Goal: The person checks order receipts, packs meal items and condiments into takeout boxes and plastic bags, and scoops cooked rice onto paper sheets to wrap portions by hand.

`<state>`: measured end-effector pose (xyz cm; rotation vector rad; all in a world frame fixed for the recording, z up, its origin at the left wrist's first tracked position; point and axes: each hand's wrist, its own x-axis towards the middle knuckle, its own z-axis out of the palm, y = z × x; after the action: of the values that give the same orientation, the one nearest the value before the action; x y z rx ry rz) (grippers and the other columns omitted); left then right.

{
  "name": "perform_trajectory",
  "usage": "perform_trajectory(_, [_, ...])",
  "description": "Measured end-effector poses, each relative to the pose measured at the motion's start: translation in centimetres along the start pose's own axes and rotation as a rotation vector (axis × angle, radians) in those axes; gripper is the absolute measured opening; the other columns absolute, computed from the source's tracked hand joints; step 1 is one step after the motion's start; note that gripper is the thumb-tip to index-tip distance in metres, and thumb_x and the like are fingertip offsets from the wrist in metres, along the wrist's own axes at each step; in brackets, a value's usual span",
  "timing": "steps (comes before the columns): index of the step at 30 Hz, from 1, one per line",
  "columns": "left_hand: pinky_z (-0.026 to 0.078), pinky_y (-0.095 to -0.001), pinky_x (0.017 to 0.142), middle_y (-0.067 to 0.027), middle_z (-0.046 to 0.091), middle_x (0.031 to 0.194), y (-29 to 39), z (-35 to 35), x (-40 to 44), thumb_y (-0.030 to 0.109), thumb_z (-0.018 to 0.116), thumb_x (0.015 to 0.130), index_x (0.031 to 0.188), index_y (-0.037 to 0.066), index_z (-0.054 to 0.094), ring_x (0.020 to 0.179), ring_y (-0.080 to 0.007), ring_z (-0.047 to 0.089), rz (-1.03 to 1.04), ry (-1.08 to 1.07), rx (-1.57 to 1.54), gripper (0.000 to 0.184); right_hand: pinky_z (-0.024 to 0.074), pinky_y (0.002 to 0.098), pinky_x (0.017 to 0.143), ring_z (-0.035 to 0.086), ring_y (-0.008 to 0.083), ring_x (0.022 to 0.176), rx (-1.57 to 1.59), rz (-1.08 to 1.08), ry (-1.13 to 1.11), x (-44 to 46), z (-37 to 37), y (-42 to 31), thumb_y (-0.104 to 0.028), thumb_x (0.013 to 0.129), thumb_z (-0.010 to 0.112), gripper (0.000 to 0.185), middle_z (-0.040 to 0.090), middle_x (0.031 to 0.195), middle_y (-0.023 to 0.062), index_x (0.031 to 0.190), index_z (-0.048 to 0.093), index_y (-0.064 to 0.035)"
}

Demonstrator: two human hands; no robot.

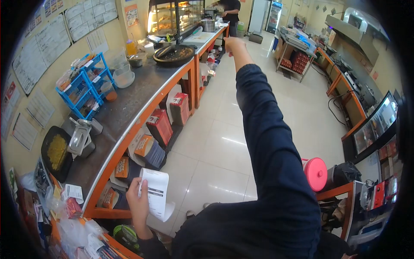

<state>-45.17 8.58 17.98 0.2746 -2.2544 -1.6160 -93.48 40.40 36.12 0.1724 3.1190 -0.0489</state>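
Note:
My left hand [137,199] is closed on a long printed receipt [157,194], pinched along its left edge; the paper's lower end curls up. Dark bands and lines of print show on it. My right hand [236,45] is stretched far forward at the end of a dark sleeve, above the tiled floor. Its fingers look mostly curled, and I see nothing in them. Beyond it, a person in dark clothes [230,13] stands at the far end of the counter.
Along the left runs a counter [129,97] with a large black pan [174,56], blue basket racks [88,84] and a black tray of yellow food [57,150]. Boxes [159,126] sit beneath. A pink-lidded bucket [315,174] stands right; a steel trolley [295,54] stands farther back.

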Motion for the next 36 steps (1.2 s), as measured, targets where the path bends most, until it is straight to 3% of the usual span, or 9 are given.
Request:
perform_trajectory(1, [0.041,-0.0235,0.062,-0.0064,0.059,0.073,-0.3,0.0,0.2,0.013,0.052,0.092,0.086,-0.003,0.052,0.069,-0.0074,0.050,0.033,0.006,-0.005,0.017,0.0517,0.0368,0.060,0.066,0.0158,0.066,0.006,-0.009,0.009,-0.3,0.0,0.0,-0.007,0.084,0.052,0.068,0.068,0.092,0.0021,0.142,0.022,-0.0261])
perform_trajectory(3, [0.043,-0.0257,0.064,-0.0083,0.061,0.076,0.3,0.5,0.3,0.011,0.055,0.089,0.087,-0.003,0.055,0.073,-0.0097,0.054,-0.045,-0.019,-0.023,0.014,0.0511,0.0423,0.062,0.066,0.0207,0.062,0.087,-0.032,0.051,6.7,3.1,0.7,-0.014,0.087,0.048,0.045,0.068,0.090,0.0073,0.131,0.044,-0.0184])
perform_trajectory(7, [0.045,-0.0313,0.063,-0.0174,0.062,0.078,0.4,0.0,0.5,0.017,0.059,0.086,0.096,-0.001,0.058,0.065,-0.0207,0.060,0.155,0.052,0.280,0.021,0.0515,0.0431,0.055,0.065,0.0286,0.067,0.331,-0.498,0.143,14.4,9.1,-2.8,-0.023,0.089,0.045,0.032,0.065,0.094,0.0159,0.117,0.055,-0.0108])
perform_trajectory(8, [0.044,-0.0302,0.060,-0.0159,0.061,0.074,1.7,-0.3,0.4,0.015,0.059,0.086,0.094,-0.002,0.058,0.064,-0.0154,0.058,0.031,-0.006,0.194,0.019,0.0522,0.0427,0.055,0.065,0.0284,0.067,0.269,-0.520,0.179,13.0,8.9,-5.9,-0.020,0.088,0.045,0.035,0.065,0.094,0.0162,0.122,0.051,-0.0116])
perform_trajectory(12, [0.042,-0.0260,0.058,-0.0114,0.058,0.067,0.1,-0.4,0.5,0.013,0.057,0.088,0.088,-0.003,0.056,0.064,-0.0075,0.051,0.051,0.077,0.157,0.016,0.0542,0.0416,0.057,0.066,0.0269,0.066,0.094,-0.241,0.241,6.4,4.8,1.4,-0.008,0.086,0.046,0.048,0.065,0.095,0.0169,0.133,0.039,-0.0140])
perform_trajectory(15, [0.041,-0.0244,0.060,-0.0072,0.059,0.070,-0.2,-0.3,0.3,0.013,0.056,0.089,0.087,-0.003,0.055,0.067,-0.0067,0.050,-0.067,0.021,0.065,0.016,0.0535,0.0426,0.064,0.067,0.0230,0.068,0.064,-0.133,0.094,3.2,3.1,-1.0,-0.003,0.081,0.051,0.057,0.067,0.094,0.0120,0.134,0.037,-0.0162])
perform_trajectory(19, [0.040,-0.0225,0.060,-0.0055,0.058,0.070,0.5,-0.4,0.3,0.013,0.054,0.090,0.087,-0.003,0.054,0.069,-0.0053,0.048,-0.052,0.047,0.064,0.016,0.0522,0.0433,0.070,0.068,0.0188,0.071,0.020,-0.098,0.022,3.7,2.8,-1.9,-0.004,0.080,0.055,0.069,0.068,0.096,0.0057,0.140,0.026,-0.0214])
perform_trajectory(28, [0.040,-0.0237,0.061,-0.0057,0.057,0.070,0.1,-1.0,0.3,0.013,0.052,0.091,0.085,-0.003,0.053,0.068,-0.0068,0.049,-0.046,0.051,0.049,0.018,0.0516,0.0339,0.065,0.065,0.0117,0.064,-0.009,-0.014,0.004,2.4,1.3,-3.2,-0.003,0.082,0.047,0.072,0.067,0.093,-0.0006,0.144,0.017,-0.0279])
perform_trajectory(36, [0.040,-0.0247,0.060,-0.0073,0.058,0.070,0.6,-1.3,-0.4,0.014,0.052,0.091,0.085,-0.003,0.053,0.066,-0.0076,0.050,-0.037,0.079,0.081,0.019,0.0515,0.0316,0.067,0.065,0.0107,0.063,-0.027,-0.027,0.044,2.3,1.1,-3.9,-0.005,0.081,0.047,0.074,0.068,0.088,-0.0018,0.143,0.018,-0.0305])
